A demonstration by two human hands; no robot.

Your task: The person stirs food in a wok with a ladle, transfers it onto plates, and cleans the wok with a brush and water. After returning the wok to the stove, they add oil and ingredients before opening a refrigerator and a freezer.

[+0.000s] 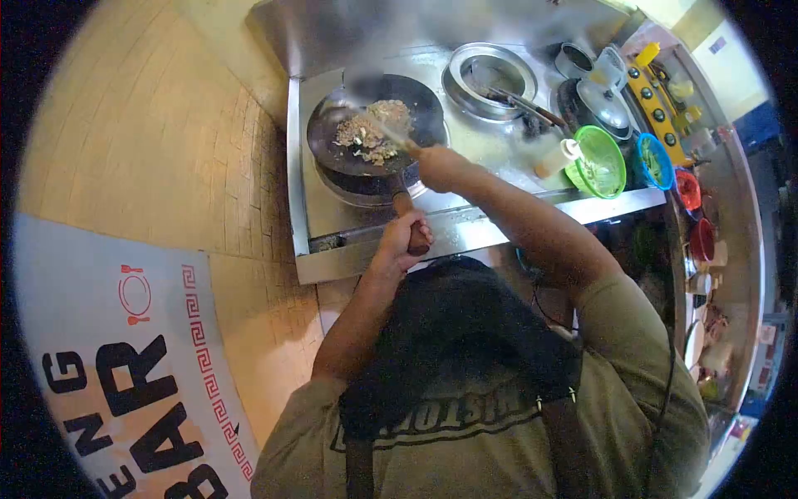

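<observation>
Spills and bumps could come from fast stirring

The shiny steel desk [486,145] carries a big, round, black metal wok [426,104]. The left hand [397,239] is closed tight around its brown wooden handle [401,202]. If that hold gets loose, I think the wok could tip or slide, because the stirring pushes on it.

To the right of the wok is a wide silver metal pot [509,56]. Long tools with dark handles [544,114] poke out of it toward the person. If the right arm swings wide, it could hit them.

A round, bright green plastic basket [620,162] sits near the front edge, so an elbow bump might knock it off. A blue round basket [665,162] with green bits is beside it. A pale bottle with a white top [553,162] is just by the green basket. These things crowd that side and leave the arm less room.

The right hand [449,169] is wrapped around the long metal ladle with a wooden end [407,145]. Its tip is blurry, over the wok.

Brown, crumbly food with white and green bits [374,129] lies inside the wok. Hard pushes could flick the small crumbs out, and food left in one spot could burn.
</observation>
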